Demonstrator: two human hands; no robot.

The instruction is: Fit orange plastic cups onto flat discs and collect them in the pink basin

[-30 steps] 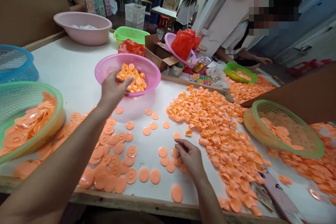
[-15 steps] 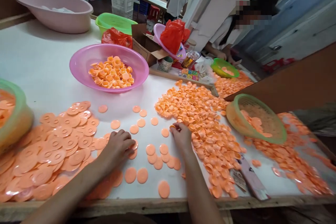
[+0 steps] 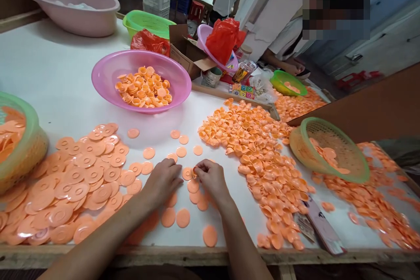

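Observation:
My right hand pinches a small orange plastic cup piece between thumb and fingertips, just above a flat orange disc on the white table. Facing it from the left, my left hand is palm down with fingers loosely bent and thumb apart, low over loose discs; its fingertips are partly hidden. Several discs lie singly or overlapping around both hands. Left of my left forearm spreads a heap of ringed orange discs. To the right of my right hand is a long pile of orange cup pieces.
A pink basin holding orange cup pieces stands ahead. Green baskets stand left and right. A cardboard box, red bags and a pale pink tub sit farther back. Another person works at the right beyond a green bowl.
My right hand has moved left from the edge of the cup pile to the discs, carrying a cup piece. My left hand has shifted slightly right. The view has turned a little.

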